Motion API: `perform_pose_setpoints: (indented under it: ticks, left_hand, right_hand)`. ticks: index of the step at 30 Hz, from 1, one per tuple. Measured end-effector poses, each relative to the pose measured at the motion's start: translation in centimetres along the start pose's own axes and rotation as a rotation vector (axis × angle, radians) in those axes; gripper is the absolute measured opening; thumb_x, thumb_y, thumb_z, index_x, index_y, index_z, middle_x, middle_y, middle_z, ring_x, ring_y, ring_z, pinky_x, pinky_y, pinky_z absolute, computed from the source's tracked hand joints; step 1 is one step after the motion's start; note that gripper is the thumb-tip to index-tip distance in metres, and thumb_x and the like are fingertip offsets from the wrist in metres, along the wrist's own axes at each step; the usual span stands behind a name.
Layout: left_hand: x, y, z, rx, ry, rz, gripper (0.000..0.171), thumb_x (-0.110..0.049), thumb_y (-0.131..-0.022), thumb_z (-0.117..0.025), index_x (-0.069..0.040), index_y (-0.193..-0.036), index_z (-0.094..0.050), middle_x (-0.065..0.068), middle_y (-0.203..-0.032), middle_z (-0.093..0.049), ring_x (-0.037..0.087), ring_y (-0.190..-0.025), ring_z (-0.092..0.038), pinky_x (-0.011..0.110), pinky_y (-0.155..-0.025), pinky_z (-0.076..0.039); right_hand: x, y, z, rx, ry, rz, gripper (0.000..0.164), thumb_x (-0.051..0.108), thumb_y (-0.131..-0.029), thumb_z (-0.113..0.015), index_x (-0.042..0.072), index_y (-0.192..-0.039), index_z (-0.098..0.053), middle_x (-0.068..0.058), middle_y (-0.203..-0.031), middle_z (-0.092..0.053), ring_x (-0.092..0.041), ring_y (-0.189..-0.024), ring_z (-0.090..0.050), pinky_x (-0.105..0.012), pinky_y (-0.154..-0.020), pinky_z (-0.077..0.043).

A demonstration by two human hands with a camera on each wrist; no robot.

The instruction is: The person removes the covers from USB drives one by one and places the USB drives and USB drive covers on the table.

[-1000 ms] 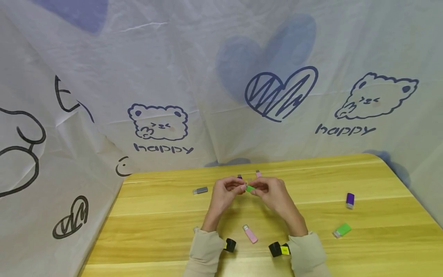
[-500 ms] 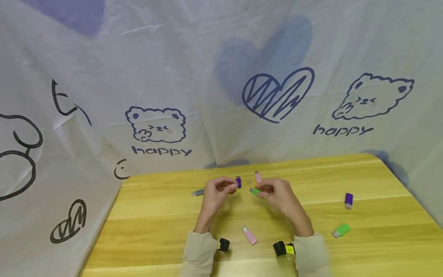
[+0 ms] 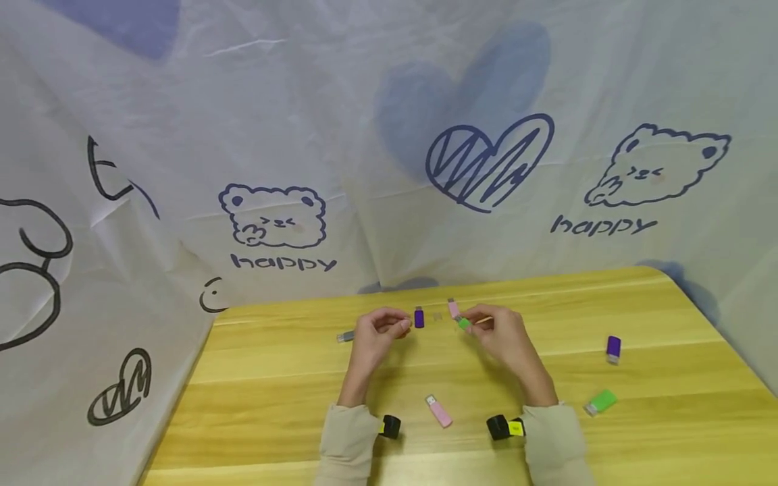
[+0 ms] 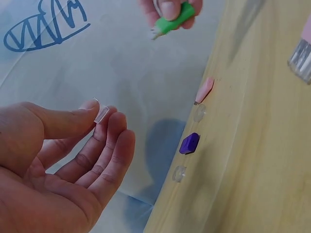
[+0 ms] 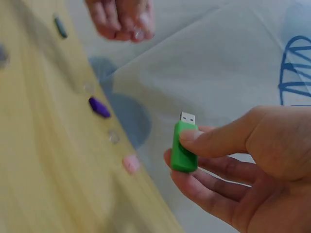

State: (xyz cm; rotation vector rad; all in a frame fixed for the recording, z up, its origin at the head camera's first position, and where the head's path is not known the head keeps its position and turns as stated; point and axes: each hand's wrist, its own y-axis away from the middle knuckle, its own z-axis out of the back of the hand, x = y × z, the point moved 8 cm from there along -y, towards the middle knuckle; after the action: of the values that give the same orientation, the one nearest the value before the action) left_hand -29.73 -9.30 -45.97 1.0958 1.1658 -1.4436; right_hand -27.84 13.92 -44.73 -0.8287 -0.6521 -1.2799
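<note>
My left hand [image 3: 373, 337] pinches a small clear plastic cap [image 4: 101, 114] between thumb and forefinger; the other fingers are loosely bent. In my right hand [image 3: 503, 337] is a green USB flash drive [image 5: 184, 151], gripped by thumb and fingers, its bare metal plug pointing away from the palm. Both hands are above the table, apart from each other. Between them at the back lie a purple flash drive [image 3: 419, 317], a clear cap [image 3: 437, 316] and a pink flash drive [image 3: 452, 308] with bare plugs. The left wrist view shows another clear cap [image 4: 179, 173] beside the purple drive.
A grey flash drive [image 3: 345, 336] lies left of my left hand, partly hidden. Another pink drive [image 3: 439, 411] lies between my forearms. Farther right are a capped purple drive [image 3: 614, 349] and a green one [image 3: 600, 403]. A printed cloth [image 3: 377, 169] hangs behind the wooden table [image 3: 273, 405].
My hands were together at the green flash drive; they have separated, the left going left with the clear cap, the right going right with the drive. The purple drive between them is uncovered.
</note>
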Motion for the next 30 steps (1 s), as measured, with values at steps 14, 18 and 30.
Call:
perform_pose_setpoints:
  ticks: [14, 18, 30]
  left_hand:
    - [0.7, -0.3, 2.1, -0.064, 0.022, 0.047, 0.01, 0.006, -0.093, -0.071, 0.01, -0.102, -0.072, 0.024, -0.097, -0.074, 0.031, -0.086, -0.073, 0.03, -0.078, -0.062]
    - [0.7, -0.3, 2.3, -0.059, 0.038, 0.038, 0.01, 0.007, -0.094, -0.07, 0.012, -0.102, -0.071, 0.025, -0.097, -0.073, 0.027, -0.084, -0.073, 0.03, -0.077, -0.062]
    - [0.8, -0.3, 2.0, -0.051, 0.044, 0.042, 0.01, 0.008, -0.093, -0.07, 0.013, -0.101, -0.07, 0.025, -0.096, -0.073, 0.022, -0.082, -0.073, 0.033, -0.078, -0.063]
  right_hand:
    - [-4.5, -4.9, 1.8, -0.009, 0.037, -0.106, 0.015, 0.006, -0.095, -0.072, -0.003, -0.107, -0.074, -0.018, -0.101, -0.072, -0.034, -0.09, -0.07, -0.048, -0.083, -0.058]
    - [-5.8, -6.2, 1.4, 0.02, 0.042, -0.155, 0.016, 0.008, -0.094, -0.074, -0.002, -0.106, -0.075, -0.018, -0.1, -0.073, -0.033, -0.092, -0.069, -0.04, -0.077, -0.057]
    - [-8.2, -8.0, 1.0, 0.02, 0.039, -0.28, 0.024, 0.009, -0.091, -0.077, -0.008, -0.108, -0.074, -0.022, -0.101, -0.075, -0.028, -0.08, -0.072, -0.027, -0.065, -0.058]
